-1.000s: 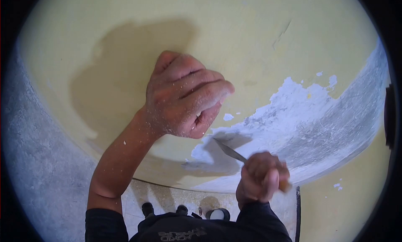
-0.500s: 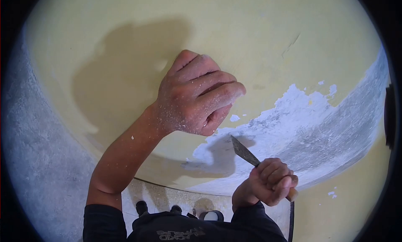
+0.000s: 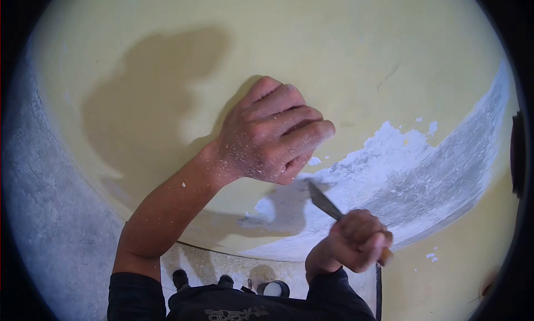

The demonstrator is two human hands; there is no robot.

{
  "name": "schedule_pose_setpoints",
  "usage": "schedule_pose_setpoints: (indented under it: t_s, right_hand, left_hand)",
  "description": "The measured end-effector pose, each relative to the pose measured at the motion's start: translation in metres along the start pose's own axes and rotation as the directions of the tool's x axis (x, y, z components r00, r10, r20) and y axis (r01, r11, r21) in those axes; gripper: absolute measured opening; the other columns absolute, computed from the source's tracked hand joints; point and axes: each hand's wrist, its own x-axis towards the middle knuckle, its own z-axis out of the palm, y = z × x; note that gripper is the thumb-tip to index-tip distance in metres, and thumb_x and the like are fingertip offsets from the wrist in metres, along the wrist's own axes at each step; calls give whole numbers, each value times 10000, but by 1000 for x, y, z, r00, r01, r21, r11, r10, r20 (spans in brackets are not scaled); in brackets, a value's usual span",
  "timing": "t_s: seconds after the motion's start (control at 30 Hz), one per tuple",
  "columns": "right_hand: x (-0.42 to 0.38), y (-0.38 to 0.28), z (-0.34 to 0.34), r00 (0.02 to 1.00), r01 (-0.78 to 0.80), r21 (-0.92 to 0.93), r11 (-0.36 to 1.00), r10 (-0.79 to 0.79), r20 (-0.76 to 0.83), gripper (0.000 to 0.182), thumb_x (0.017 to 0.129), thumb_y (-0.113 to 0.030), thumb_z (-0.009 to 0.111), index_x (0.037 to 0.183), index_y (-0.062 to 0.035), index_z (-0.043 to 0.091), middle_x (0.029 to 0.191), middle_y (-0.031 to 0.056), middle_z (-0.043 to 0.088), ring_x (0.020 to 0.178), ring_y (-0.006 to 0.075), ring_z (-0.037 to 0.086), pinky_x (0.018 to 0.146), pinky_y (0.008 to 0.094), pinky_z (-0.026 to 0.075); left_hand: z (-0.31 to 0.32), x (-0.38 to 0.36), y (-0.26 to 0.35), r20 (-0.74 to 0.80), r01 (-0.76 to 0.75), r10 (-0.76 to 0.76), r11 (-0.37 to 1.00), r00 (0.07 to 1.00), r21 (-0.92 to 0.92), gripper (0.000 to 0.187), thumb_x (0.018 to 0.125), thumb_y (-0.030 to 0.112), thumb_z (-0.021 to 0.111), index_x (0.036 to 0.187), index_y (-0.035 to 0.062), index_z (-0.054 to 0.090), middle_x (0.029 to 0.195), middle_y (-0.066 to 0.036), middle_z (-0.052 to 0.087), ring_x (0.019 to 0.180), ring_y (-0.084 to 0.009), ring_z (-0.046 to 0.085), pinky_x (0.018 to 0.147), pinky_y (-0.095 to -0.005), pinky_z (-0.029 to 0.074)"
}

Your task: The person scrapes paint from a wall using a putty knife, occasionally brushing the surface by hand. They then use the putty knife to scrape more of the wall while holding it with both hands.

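My left hand (image 3: 272,135), dusted with white flecks, is close against the yellow wall (image 3: 345,54) with its fingers curled into the palm; anything inside them is hidden. My right hand (image 3: 360,240) grips a scraper (image 3: 324,200) by its handle, whose light end shows below the fist. The scraper's dark, slanted blade points up and left, its tip near the underside of my left hand. Behind the blade, the yellow paint is gone from a large white and grey patch (image 3: 411,165) with ragged edges.
On the floor (image 3: 200,260) below stand a dark bucket (image 3: 273,289) with pale contents and a pair of dark shoes (image 3: 180,277). Grey bare wall (image 3: 50,210) runs along the left. A dark object (image 3: 518,154) is at the right edge.
My left hand has shifted slightly right and down in view, and its shadow has slid left. My right hand and the scraper sit slightly further left. A blurred brownish shape now shows at lower right.
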Motion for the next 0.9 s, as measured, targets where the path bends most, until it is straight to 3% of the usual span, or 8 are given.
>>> schedule_pose_setpoints:
  t_s: [0.07,0.2,0.4,0.47,0.63,0.7,0.83,0.9]
  right_hand:
    - [0,-2,12,992,18,-74,997,-26,-120,406,886,-157,520,565,-132,272,463,-21,272,356,112,280,363,258,325]
    - [-2,-10,21,994,-77,-184,980,62,-86,444,875,-186,537,541,-136,248,464,-23,260,395,116,311,411,268,349]
    - [-5,-1,17,1000,-18,-92,996,17,-14,372,877,-136,536,579,-125,314,458,2,320,364,112,318,357,288,320]
    - [-7,11,6,996,30,157,987,-43,77,304,890,-74,483,619,-116,351,458,3,330,355,108,306,335,281,307]
    - [-14,10,5,996,90,163,983,-93,12,279,887,-18,433,627,-100,373,462,6,348,357,105,313,329,279,300]
    - [-28,7,10,993,66,0,998,-65,98,240,895,-13,437,673,-84,381,463,7,342,363,108,315,338,286,307]
    - [-86,-5,-11,999,31,-125,992,-35,-32,172,896,36,470,783,-68,394,500,16,371,395,117,336,374,296,343]
    - [-130,-14,-10,980,-111,-146,983,84,-180,212,877,57,518,751,-64,397,528,39,435,422,132,398,406,304,396]
  left_hand:
    - [0,-1,1,-2,2,-2,1000,1000,3,227,638,46,652,847,135,661,744,33,648,661,-155,542,693,-314,347]
    - [1,-2,-1,-33,2,-2,1000,999,-7,239,618,46,647,839,136,658,731,32,643,663,-148,546,692,-313,348]
    - [1,-4,-1,-26,9,-10,999,1000,-49,245,609,42,638,840,122,655,703,34,633,661,-146,545,681,-309,350]
    - [0,-4,-1,5,16,-16,999,1000,-51,243,611,36,629,840,116,649,692,34,624,660,-147,543,676,-309,355]
    - [-3,-3,-1,-1,5,-6,998,1000,-70,243,610,30,623,836,118,635,692,29,614,660,-150,541,676,-310,362]
    - [-4,-2,0,12,-2,3,996,1000,-93,243,610,26,620,834,118,632,698,27,613,664,-151,542,677,-311,364]
    - [-5,-5,-2,57,-3,6,999,998,-52,241,654,39,625,871,143,633,730,50,617,731,-134,542,710,-311,372]
    - [-6,-9,-3,85,-3,6,999,996,-35,239,679,55,635,897,155,636,757,62,620,765,-123,541,727,-311,372]
